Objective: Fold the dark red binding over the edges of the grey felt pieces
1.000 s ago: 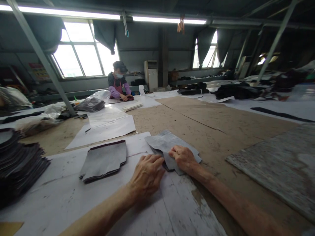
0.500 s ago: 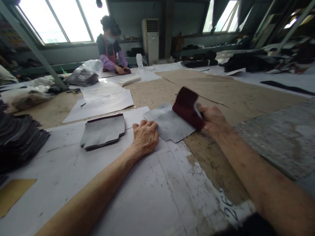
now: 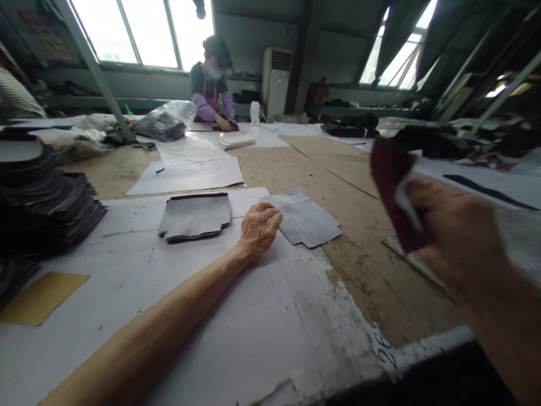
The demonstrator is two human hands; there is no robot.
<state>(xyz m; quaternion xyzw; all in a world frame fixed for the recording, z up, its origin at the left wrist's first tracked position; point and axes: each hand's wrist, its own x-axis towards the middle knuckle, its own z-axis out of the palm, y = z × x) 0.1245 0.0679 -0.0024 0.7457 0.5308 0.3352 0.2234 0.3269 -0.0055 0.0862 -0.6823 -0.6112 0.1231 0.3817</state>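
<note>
My right hand (image 3: 452, 237), smeared by motion, grips a curled dark red fabric piece (image 3: 391, 192) with a pale edge, raised over the right side of the table. On the table lies a flat grey piece of cloth (image 3: 310, 220) with notched corners. My left hand (image 3: 260, 225) rests at that cloth's left edge, its fingers curled and closed; whether they pinch anything is hidden. Left of it sits a small stack of grey pieces (image 3: 196, 215) with a dark red strip showing along the far edge.
A tall stack of dark cut pieces (image 3: 54, 186) rises at the left, with a yellow card (image 3: 46, 296) in front. White paper sheets (image 3: 194, 175) and brown paper (image 3: 338, 158) cover the table. Across it a co-worker (image 3: 213, 90) handles dark red fabric near a plastic bag (image 3: 163, 121).
My right hand has moved right and up with the dark red piece, away from the grey cloth, which now shows more fully. My left hand's fingers have curled in. The view has shifted.
</note>
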